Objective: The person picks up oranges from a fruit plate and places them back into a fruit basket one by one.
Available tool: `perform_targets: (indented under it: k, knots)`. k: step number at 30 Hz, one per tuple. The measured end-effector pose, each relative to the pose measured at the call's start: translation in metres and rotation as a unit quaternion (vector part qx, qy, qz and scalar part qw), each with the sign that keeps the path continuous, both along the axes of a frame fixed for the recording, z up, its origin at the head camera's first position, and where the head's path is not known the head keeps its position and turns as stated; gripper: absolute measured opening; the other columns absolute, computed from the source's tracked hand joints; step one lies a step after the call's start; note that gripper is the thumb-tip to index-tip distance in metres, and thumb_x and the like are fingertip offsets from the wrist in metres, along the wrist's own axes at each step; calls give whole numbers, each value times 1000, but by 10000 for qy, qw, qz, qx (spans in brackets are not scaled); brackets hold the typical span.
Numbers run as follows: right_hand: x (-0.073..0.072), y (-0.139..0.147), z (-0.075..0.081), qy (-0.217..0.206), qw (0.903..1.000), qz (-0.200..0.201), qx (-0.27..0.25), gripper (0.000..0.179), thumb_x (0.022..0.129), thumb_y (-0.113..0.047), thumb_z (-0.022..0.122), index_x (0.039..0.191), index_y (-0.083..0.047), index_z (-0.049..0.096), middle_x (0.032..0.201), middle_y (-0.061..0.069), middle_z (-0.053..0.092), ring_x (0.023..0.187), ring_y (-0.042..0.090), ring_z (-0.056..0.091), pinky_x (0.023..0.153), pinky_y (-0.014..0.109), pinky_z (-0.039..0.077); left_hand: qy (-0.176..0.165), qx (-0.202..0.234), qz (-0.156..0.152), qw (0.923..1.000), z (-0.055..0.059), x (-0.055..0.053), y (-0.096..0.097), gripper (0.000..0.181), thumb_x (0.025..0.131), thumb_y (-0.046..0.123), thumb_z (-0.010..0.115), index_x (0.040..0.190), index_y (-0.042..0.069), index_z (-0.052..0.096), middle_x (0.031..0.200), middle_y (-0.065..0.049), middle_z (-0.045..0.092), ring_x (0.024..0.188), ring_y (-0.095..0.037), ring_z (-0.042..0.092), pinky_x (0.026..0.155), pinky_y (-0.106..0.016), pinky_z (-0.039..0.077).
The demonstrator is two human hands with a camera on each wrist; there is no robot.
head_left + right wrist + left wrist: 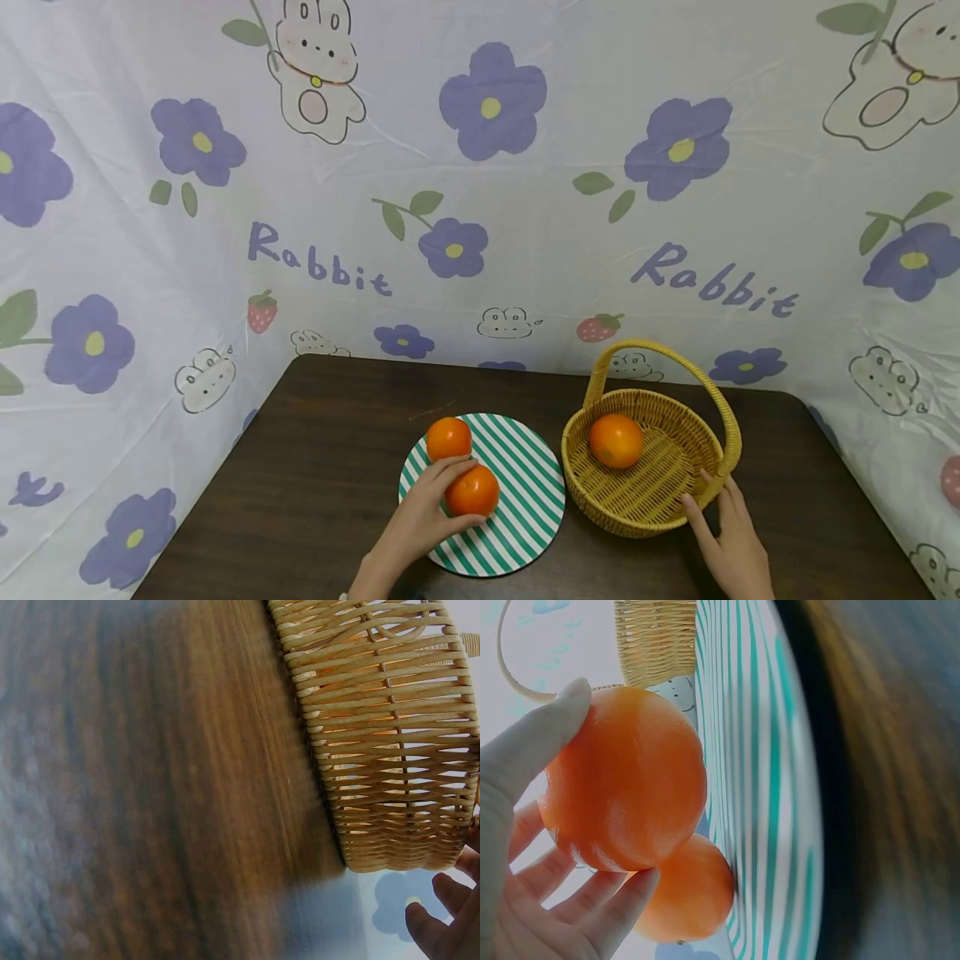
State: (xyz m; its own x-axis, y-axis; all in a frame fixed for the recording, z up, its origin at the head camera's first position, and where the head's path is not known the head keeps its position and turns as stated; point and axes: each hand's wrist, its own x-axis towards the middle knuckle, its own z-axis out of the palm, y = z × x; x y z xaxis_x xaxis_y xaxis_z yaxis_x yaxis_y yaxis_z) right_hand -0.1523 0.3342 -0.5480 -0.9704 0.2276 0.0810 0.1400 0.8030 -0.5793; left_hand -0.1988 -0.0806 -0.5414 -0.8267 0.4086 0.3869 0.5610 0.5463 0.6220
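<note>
In the head view, the left hand [423, 512] is at the lower centre of the frame, thumb and fingers curled round the near orange [474, 492], holding it over the round plate [525, 492] with green and white stripes. The far orange [448, 437] sits just above it in the frame, near the plate's upper left edge. At the lower right, the right hand [731, 546] grips the woven basket [592, 500] at its rim by the foot of the arched handle [675, 354], thumb on one side and fingers on the other. A third orange [617, 440] lies inside the basket, toward its upper left. Plate and basket stand side by side on the dark table [315, 467], and a cloth [555, 208] printed with purple flowers and rabbits fills the upper frame.

In the left wrist view, the near orange is large at left of centre, the thumb across its upper left and the fingers along its lower left; whether it touches the plate I cannot tell. The far orange shows below it, partly hidden, and the basket at the top.

In the right wrist view, the basket's woven wall fills the upper right, with the right hand's fingertips at the lower right corner, partly cut off by the frame
</note>
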Motion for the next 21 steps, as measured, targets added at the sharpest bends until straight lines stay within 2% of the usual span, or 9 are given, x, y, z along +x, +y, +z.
perform_targets:
  k: [7, 14, 21]
  knots:
    - [1, 0, 2, -320, 9994, 52, -89, 77, 94, -59, 28, 148, -5, 18, 152, 24, 1, 124, 55, 28, 79, 71, 36, 63, -120, 22, 9999, 4, -1, 7, 66, 72, 45, 76, 130, 24, 52, 133, 1, 49, 119, -18, 49, 91, -42, 49]
    - [2, -2, 3, -251, 9996, 71, -51, 76, 95, -58, 28, 148, -4, 18, 153, 23, 0, 123, 55, 30, 78, 71, 36, 300, -131, -117, 9994, 10, -1, 14, 66, 74, 47, 73, 131, 25, 50, 131, 1, 50, 116, -21, 50, 89, -44, 49]
    - [1, -1, 3, -244, 9997, 55, 1, 75, 95, -57, 29, 148, -5, 17, 153, 22, -4, 122, 56, 31, 76, 71, 38, 266, -168, -205, 9993, 17, -7, 21, 68, 74, 50, 71, 133, 25, 49, 134, 1, 48, 120, -20, 49, 90, -42, 49]
